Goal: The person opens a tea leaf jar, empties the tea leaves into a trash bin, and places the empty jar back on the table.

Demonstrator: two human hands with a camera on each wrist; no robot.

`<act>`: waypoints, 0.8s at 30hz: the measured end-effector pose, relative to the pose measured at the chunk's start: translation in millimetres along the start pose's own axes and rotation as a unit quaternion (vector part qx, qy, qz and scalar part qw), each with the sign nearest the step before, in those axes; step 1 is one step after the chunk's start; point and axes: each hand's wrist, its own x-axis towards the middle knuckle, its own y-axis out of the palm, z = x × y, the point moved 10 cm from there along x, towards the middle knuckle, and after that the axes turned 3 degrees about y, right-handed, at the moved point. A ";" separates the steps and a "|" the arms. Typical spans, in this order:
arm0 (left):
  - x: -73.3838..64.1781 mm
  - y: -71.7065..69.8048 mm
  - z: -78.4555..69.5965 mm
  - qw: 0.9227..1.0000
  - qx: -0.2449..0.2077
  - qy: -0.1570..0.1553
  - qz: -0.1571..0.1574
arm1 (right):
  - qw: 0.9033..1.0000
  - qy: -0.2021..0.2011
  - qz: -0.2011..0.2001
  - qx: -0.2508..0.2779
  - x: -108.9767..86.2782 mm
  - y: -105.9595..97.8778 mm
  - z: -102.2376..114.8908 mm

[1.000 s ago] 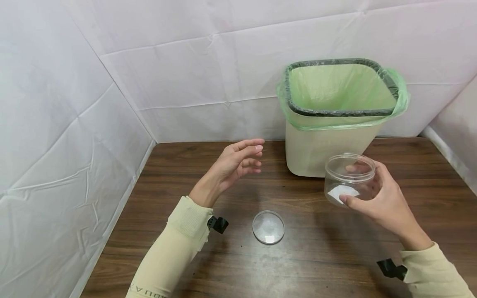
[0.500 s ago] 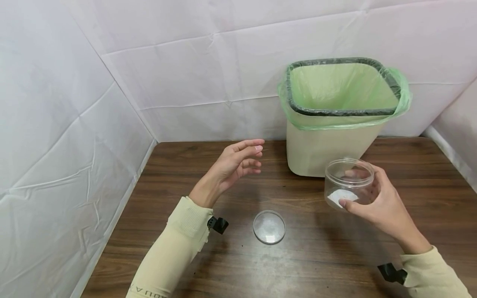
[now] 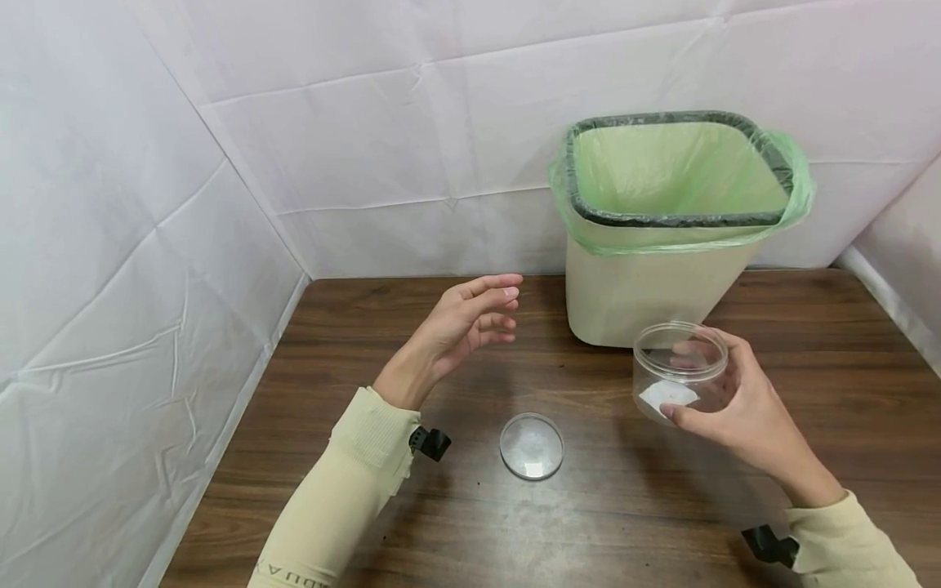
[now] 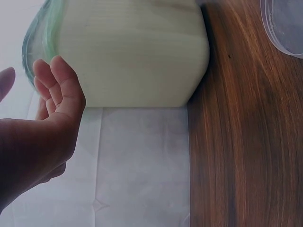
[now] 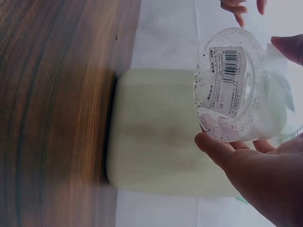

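Note:
My right hand [image 3: 724, 404] grips a clear, lidless plastic jar [image 3: 678, 372] just above the wooden table [image 3: 632, 506], in front of the bin. The jar carries a white barcode label [image 5: 226, 80] and looks speckled inside. Its clear round lid [image 3: 532, 446] lies flat on the table between my arms. My left hand [image 3: 470, 320] hovers open above the table left of the bin, fingers loosely extended and holding nothing; the left wrist view shows those fingers [image 4: 59, 85] in front of the bin's wall.
A cream waste bin [image 3: 647, 286] lined with a green bag [image 3: 676, 175] stands at the back right of the table. White sheeting [image 3: 147, 204] walls in the left, back and right sides.
My right hand has lowered the jar and drawn it slightly left, toward me. The left hand and the lid have stayed put.

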 end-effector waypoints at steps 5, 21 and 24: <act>0.1 -1.4 1.2 1.000 -0.001 -0.003 -0.002 | 1.000 -0.002 0.007 -0.002 -1.4 2.6 -1.6; -1.4 -3.6 1.7 1.000 -0.004 -0.001 -0.004 | 0.997 0.037 0.036 -0.056 -7.8 11.5 -13.5; -2.0 -4.6 2.3 1.000 -0.003 -0.003 -0.004 | 0.996 0.042 0.047 -0.060 -9.3 14.4 -15.1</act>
